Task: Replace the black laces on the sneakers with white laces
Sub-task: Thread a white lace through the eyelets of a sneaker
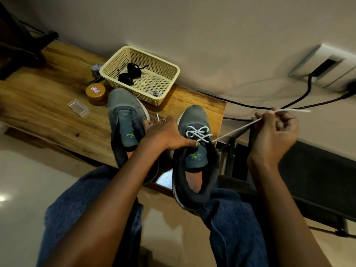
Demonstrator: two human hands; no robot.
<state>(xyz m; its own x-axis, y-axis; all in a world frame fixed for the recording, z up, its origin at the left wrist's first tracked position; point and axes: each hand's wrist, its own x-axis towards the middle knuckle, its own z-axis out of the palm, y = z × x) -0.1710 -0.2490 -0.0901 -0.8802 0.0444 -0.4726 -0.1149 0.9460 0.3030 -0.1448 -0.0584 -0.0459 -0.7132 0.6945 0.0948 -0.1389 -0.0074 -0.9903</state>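
Observation:
Two grey-green sneakers stand on the wooden table. The left sneaker (126,120) has no lace. The right sneaker (194,151) carries a white lace (199,132) crossed through its lower eyelets. My left hand (165,132) grips the right sneaker's inner side, thumb pressing by the eyelets. My right hand (273,132) pinches the lace's free end and holds it taut, out to the right of the shoe. Black laces (129,73) lie bundled in the cream basket (171,74). Another white lace (155,92) lies in the basket's near corner.
On the wooden table (57,105) sit a round orange-lidded jar (95,93) and a small clear plastic case (78,107), left of the sneakers. Black cables (300,97) run from a wall socket at right. My knees in blue jeans are below the table edge.

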